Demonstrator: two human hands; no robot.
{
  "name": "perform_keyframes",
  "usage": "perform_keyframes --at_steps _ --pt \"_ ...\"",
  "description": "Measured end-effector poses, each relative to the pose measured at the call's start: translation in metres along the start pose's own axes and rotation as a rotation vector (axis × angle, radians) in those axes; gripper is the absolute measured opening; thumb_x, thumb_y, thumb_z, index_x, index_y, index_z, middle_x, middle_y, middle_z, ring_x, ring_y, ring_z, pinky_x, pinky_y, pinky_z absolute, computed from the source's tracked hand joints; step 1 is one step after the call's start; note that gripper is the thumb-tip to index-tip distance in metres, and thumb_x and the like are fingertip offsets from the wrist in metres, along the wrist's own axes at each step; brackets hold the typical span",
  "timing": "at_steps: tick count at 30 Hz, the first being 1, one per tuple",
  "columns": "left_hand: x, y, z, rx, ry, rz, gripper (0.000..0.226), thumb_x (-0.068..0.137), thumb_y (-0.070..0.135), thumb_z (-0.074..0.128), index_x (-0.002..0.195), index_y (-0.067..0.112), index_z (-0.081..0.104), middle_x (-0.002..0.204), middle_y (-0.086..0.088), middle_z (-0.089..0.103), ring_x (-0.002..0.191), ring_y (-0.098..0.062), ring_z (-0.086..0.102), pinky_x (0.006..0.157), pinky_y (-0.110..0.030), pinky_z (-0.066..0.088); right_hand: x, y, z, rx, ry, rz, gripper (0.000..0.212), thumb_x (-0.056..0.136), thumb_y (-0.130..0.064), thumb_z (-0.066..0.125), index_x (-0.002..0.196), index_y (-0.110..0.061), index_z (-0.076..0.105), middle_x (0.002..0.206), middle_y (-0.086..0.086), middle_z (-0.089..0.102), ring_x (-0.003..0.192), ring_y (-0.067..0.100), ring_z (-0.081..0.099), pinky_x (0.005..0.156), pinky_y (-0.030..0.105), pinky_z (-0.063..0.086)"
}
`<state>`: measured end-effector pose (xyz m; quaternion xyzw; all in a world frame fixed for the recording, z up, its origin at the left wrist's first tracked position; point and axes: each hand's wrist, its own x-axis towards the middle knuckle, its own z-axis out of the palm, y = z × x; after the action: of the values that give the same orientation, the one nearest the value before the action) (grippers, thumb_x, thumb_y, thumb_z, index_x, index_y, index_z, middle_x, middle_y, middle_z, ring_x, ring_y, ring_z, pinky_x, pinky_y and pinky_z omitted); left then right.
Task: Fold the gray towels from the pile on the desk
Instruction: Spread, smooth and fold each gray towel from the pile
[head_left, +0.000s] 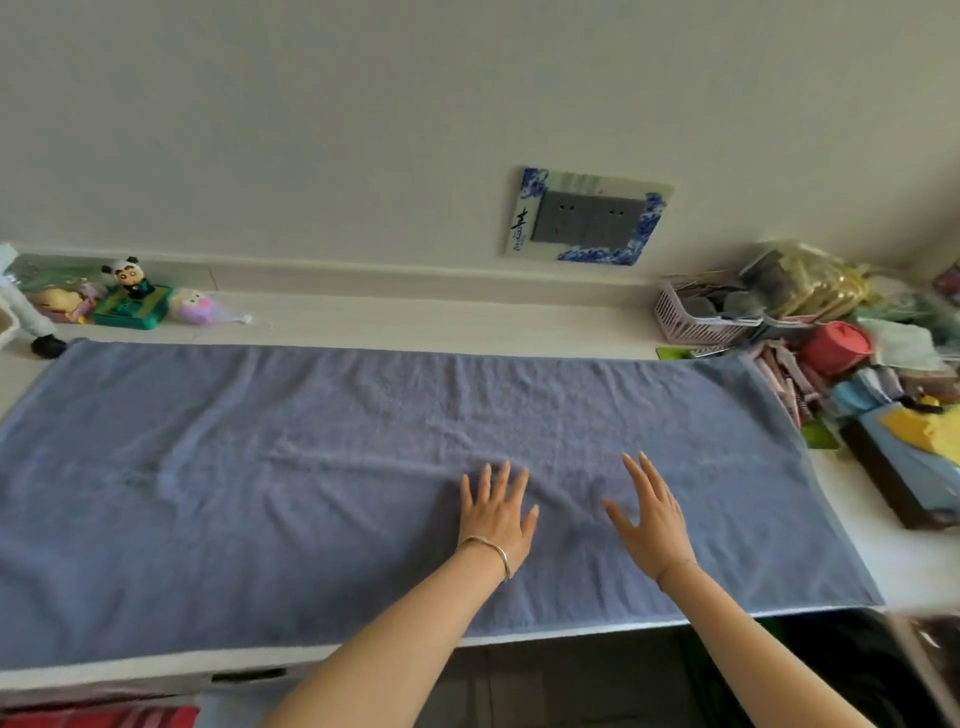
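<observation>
Item: gray towel (363, 467), spread flat across the surface (467, 322), filling mid-frame. Your left hand (496, 514) and right hand (652, 512) lie lower centre, fingers straight, gripping nothing. Step: smoothing, likely. Next: you need an edge pinched for the first fold.

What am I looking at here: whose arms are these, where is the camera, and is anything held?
There is no machine: these are a person's two bare arms, seen by one wide-angle camera worn on their head, looking forward and down. A large gray-blue towel lies spread across the desk, slightly wrinkled. The left hand lies flat on it, fingers straight; the right hand is open beside it. Neither holds anything. Small toys stand at the back left, a pink basket amid clutter at the right.
</observation>
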<state>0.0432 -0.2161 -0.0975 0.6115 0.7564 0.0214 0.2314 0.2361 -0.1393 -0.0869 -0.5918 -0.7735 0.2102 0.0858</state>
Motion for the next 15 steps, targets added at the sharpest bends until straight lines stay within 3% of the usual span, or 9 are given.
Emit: perform_keyframes --at_steps 5,15 --pt "0.011 0.072 0.015 0.034 -0.044 0.052 0.056 0.101 0.043 0.014 0.15 0.024 -0.006 0.159 -0.002 -0.007 0.145 -0.026 -0.007 0.116 -0.049 -0.006 -0.002 0.084 -0.056 0.109 0.062 0.152 0.07 0.089 -0.035 0.061 0.148 -0.019 0.025 0.157 0.004 0.017 0.142 0.027 0.022 0.114 0.046 0.026" --pt "0.039 0.155 0.045 0.063 -0.073 -0.017 0.055 0.1 0.044 0.015 0.149 0.029 -0.006 0.158 0.002 -0.012 0.145 -0.026 -0.011 0.115 -0.053 -0.004 0.023 0.197 -0.122 0.388 0.089 0.425 0.076 0.085 -0.035 0.066 0.145 -0.011 0.028 0.15 0.013 0.027 0.136 0.032 0.031 0.11 0.047 0.032"
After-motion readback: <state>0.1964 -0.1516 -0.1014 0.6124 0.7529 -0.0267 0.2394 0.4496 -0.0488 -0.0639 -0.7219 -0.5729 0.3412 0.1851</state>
